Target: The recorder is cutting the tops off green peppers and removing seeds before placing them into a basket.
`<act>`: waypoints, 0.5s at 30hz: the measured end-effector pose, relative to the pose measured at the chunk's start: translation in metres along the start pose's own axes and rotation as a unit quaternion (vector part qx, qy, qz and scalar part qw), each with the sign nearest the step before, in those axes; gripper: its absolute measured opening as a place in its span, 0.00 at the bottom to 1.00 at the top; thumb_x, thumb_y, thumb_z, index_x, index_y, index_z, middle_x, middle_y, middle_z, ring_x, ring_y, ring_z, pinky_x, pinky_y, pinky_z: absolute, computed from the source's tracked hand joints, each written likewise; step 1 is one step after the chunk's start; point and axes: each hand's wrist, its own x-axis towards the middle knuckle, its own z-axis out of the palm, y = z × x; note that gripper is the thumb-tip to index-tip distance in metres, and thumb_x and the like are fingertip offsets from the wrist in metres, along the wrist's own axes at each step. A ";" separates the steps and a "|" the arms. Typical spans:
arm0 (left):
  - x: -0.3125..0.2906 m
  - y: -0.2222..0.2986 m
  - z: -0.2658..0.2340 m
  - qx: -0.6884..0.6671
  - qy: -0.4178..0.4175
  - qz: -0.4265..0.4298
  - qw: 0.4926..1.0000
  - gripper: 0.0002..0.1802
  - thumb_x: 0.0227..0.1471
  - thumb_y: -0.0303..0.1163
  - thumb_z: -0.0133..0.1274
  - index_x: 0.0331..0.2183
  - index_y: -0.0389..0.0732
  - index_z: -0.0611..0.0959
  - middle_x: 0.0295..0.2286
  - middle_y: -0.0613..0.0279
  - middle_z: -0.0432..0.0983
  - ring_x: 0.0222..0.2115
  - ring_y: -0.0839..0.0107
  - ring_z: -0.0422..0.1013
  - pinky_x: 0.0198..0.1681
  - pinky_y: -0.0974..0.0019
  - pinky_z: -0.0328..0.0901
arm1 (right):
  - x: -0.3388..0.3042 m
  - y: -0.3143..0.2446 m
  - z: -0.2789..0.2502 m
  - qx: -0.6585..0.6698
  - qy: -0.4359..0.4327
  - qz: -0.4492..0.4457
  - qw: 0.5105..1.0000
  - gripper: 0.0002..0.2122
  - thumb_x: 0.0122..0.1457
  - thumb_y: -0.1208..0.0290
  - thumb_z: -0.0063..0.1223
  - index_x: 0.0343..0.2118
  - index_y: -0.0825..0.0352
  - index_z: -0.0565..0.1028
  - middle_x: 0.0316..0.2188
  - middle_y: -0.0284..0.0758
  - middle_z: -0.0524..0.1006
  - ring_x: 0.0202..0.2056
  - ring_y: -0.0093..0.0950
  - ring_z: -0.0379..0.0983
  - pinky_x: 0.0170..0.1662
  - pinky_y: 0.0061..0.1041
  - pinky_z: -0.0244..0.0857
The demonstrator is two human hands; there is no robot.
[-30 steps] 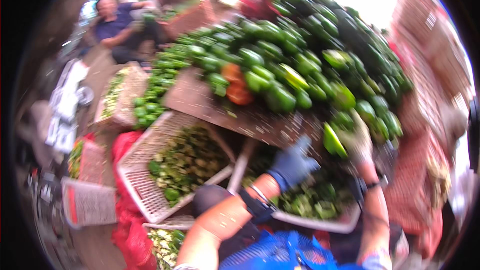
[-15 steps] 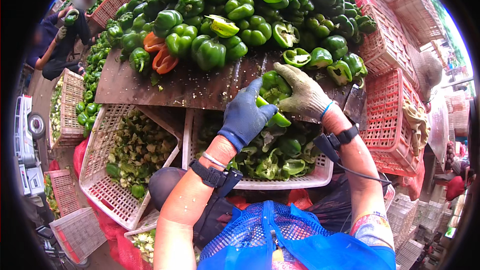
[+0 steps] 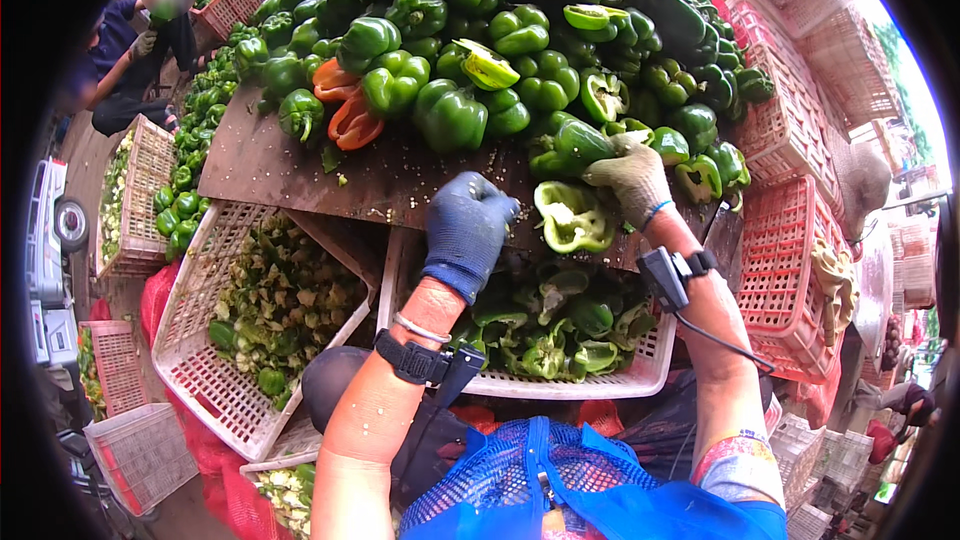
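Observation:
My left hand, in a blue glove, is closed into a fist above the near edge of a dark wooden board; whatever it may hold is hidden. At the right, my right hand, in a cream glove, grips the end of a green bell pepper on the board. Between the hands is a cut pepper half, pale hollow inside showing, at the board's near edge; I cannot tell if it rests there or is in the air. Below, a white crate holds opened green pepper pieces.
Green bell peppers are heaped on the board, with orange pepper pieces at the left. Another crate of trimmings stands lower left. Red crates are stacked at the right. Another person sits far left.
My hands have moved apart, the left one leftward into a fist. The pepper they shared is gone from between them; an open half shows there. My right hand now grips a pepper on the board.

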 end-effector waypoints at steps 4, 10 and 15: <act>0.006 0.010 -0.007 0.096 0.073 0.079 0.990 0.12 0.45 0.22 0.61 0.35 0.32 0.82 0.30 0.55 0.80 0.32 0.66 0.78 0.38 0.64 0.74 | -0.014 0.006 -0.012 0.242 -0.023 0.012 0.970 0.12 0.47 0.72 0.62 0.36 0.68 0.78 0.23 0.32 0.77 0.20 0.19 0.72 0.23 0.21 0.67; -0.018 0.032 -0.002 0.308 0.111 0.414 0.850 0.49 0.40 0.39 0.69 0.61 0.38 0.66 0.56 0.39 0.66 0.55 0.42 0.64 0.60 0.49 0.59 | -0.059 -0.055 -0.016 0.365 -0.135 -0.055 0.919 0.16 0.50 0.71 0.56 0.43 0.68 0.77 0.19 0.33 0.75 0.17 0.24 0.70 0.21 0.22 0.65; -0.036 0.055 -0.011 0.216 0.132 0.486 0.836 0.35 0.43 0.36 0.63 0.55 0.37 0.75 0.46 0.41 0.74 0.44 0.46 0.74 0.48 0.51 0.69 | -0.131 -0.106 -0.003 0.452 -0.233 0.026 0.861 0.21 0.54 0.73 0.55 0.53 0.68 0.72 0.26 0.36 0.77 0.21 0.28 0.75 0.23 0.25 0.71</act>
